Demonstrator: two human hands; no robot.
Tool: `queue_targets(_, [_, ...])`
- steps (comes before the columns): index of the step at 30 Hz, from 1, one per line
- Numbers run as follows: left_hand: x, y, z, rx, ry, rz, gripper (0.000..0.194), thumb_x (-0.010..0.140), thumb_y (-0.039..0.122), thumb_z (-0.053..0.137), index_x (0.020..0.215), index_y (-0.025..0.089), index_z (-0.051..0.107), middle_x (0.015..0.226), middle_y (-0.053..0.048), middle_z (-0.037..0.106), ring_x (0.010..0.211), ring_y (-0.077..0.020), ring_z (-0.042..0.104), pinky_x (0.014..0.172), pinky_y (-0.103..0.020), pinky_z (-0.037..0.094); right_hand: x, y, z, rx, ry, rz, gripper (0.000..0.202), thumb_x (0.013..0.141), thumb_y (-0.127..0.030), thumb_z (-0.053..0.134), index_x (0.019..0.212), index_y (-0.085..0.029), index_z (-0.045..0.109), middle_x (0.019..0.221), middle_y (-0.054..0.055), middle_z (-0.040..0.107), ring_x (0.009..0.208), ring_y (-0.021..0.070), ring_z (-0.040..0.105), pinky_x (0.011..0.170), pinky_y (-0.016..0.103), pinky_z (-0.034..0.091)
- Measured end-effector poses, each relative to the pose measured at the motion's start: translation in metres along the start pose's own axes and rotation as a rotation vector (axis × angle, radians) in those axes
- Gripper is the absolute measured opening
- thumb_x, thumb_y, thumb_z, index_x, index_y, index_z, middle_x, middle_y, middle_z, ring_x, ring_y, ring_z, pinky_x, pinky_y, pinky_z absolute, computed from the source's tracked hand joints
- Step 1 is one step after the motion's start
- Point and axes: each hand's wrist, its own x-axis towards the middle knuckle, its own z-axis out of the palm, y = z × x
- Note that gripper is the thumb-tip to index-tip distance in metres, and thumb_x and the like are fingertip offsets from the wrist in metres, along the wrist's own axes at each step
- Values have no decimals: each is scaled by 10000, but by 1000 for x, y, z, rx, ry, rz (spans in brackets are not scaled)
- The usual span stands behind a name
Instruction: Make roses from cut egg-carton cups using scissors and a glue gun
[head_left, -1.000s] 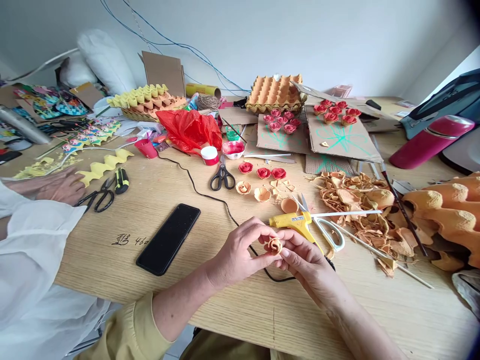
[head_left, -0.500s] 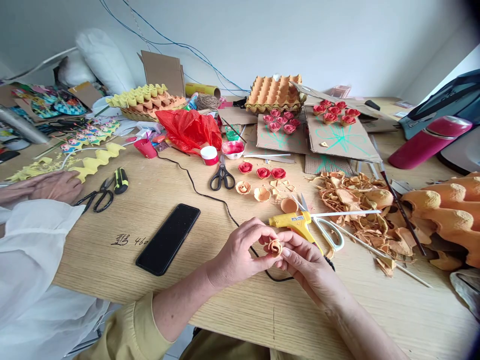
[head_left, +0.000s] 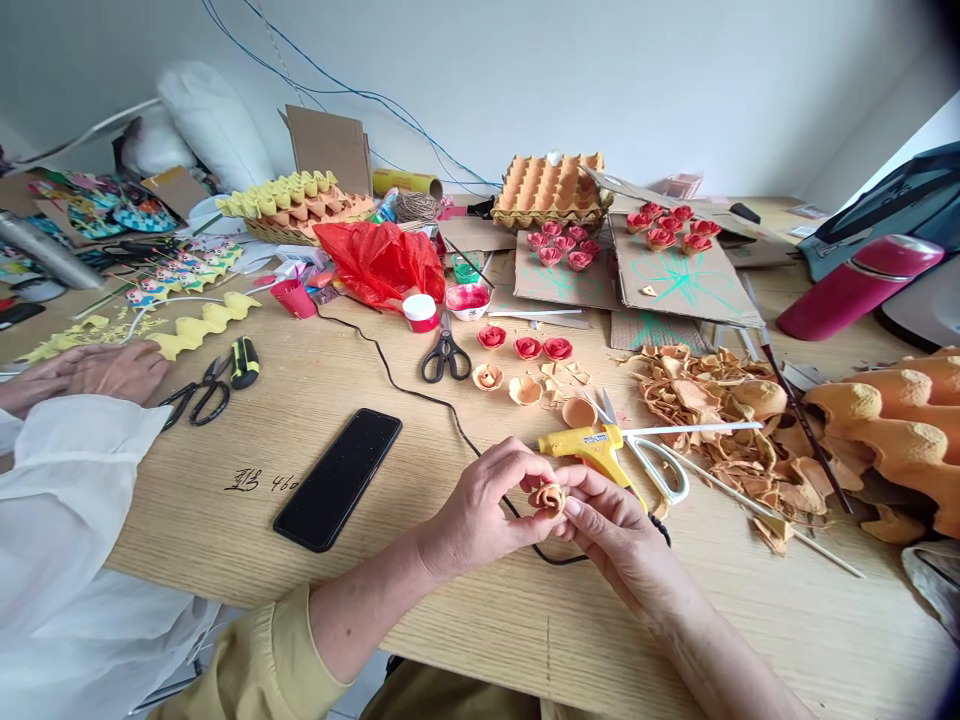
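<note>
A small orange rosette, rolled from egg-carton pieces like a rose, is pinched between both hands above the table's front part. My left hand grips its left side with thumb and fingers. On its right side, the thumb and fingertips of my right hand press against it. Just behind my hands lies a yellow glue gun with a white glue stick in it. White-handled scissors lie partly under the gun. Beyond are an orange cup, a petalled cup and an unpainted rose.
Orange scraps and an egg carton lie to the right. A black phone and black scissors are to the left and behind. Red roses sit farther back. A co-worker's hands rest at far left.
The rosette has turned slightly between my fingers. Both my hands stay in almost the same place; the whole view has shifted very slightly.
</note>
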Motion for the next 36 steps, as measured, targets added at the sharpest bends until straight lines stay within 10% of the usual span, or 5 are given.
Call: queue_targets(36, [-4,2,5,55,61,-27,172,873,150,700,997,199,591,854,-13,625,778,-142,586,717,-256,524,2,2,2,-36,105,-66,217,855,-409,762,1015,-288,681,882,-4,673,742,130,571,702,261,462])
